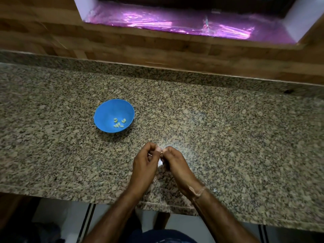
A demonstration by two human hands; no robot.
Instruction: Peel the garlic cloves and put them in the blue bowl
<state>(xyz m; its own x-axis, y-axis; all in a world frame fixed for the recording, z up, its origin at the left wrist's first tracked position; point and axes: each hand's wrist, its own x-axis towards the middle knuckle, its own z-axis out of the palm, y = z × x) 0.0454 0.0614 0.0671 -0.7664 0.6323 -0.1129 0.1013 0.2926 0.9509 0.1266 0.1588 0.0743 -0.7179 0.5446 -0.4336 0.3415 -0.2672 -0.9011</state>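
Where they meet at lower centre, left grip (144,162) and right grip (175,163) curled, pinching one whitish garlic clove (160,162), round blue plastic bowl (105,111) holding peeled cloves (119,122) centre left, speckled granite worktop (228,137).

Left hand (145,161), right hand (174,161): curled, together.

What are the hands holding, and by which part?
The left hand and right hand pinch something small and pale, probably a clove, between their fingertips. Fingers hide most of it, so the part cannot be told.
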